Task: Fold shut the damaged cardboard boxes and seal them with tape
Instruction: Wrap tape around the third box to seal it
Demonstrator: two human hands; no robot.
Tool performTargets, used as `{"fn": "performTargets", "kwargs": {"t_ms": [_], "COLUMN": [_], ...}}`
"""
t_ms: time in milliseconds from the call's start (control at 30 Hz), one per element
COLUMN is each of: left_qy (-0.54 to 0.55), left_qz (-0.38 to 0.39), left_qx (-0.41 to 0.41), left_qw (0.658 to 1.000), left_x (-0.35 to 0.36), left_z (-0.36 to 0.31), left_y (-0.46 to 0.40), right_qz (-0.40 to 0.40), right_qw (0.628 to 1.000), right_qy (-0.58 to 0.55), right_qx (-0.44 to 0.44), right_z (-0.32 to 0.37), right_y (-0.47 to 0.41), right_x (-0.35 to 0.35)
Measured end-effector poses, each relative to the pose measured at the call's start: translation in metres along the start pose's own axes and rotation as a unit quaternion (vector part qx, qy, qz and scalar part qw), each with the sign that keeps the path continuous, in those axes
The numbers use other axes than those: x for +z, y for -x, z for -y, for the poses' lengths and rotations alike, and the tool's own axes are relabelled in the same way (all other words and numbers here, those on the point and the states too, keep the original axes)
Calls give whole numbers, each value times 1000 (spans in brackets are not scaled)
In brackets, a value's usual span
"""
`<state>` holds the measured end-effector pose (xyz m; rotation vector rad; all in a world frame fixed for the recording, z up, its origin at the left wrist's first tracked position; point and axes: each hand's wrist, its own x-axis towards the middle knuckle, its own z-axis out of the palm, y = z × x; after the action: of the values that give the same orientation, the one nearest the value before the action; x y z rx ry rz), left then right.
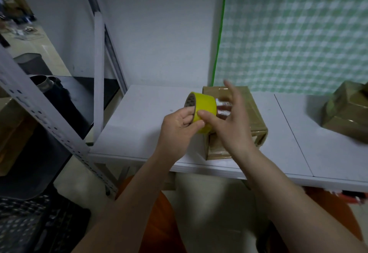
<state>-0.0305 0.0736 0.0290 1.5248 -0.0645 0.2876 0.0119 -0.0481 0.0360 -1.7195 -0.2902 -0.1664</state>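
A yellow tape roll (pixel 205 104) is held up over the white table (pixel 139 125). My left hand (pixel 178 127) grips it from below, fingers curled into its core and thumb on the outer band. My right hand (pixel 229 119) is spread, its thumb pressing on the roll's yellow surface and the other fingers straight and raised. Behind the hands lies a brown cardboard box (pixel 253 121), closed and wrapped in glossy clear tape, with a red-and-white label partly hidden by my right hand. A second, crumpled cardboard box (pixel 346 113) sits at the table's right.
A grey metal shelf upright (pixel 41 111) slants across the left, with a black surface and dark cylinder (pixel 42 83) behind it. A black crate (pixel 29 225) stands on the floor at lower left. A green checked cloth (pixel 294 33) hangs on the wall behind the table.
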Motion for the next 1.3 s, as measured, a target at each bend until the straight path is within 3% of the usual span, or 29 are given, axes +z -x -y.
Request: {"fn": "performTargets", "kwargs": {"t_ms": [100,200,467,767,1067,1300], "left_qy": [-16,-34,-68,-113,-65,-114], "left_qz": [35,51,61,71,91,97], "left_qx": [1,13,38,45,48,60], "left_qw": [999,998,995,990,993,987], "left_x": [2,7,21,30,33,31], "left_z": [-4,-8,-13,-7,-8,-10], "left_y": [-2,-2,0,-3,-2,-5], "right_qz": [-16,-31,-11,-35,-29,-23], "right_qw": [959,937,983,988,987,984], "right_qy": [161,188,91,48,1,25], "right_qx": [-235,-293,-161,-140,-158,-175], "right_z": [-6,-6,3,1,-1,-1], "right_y": [0,2,5,6,7,6], "right_x": [-6,-12,-33,-42,-50,-49]}}
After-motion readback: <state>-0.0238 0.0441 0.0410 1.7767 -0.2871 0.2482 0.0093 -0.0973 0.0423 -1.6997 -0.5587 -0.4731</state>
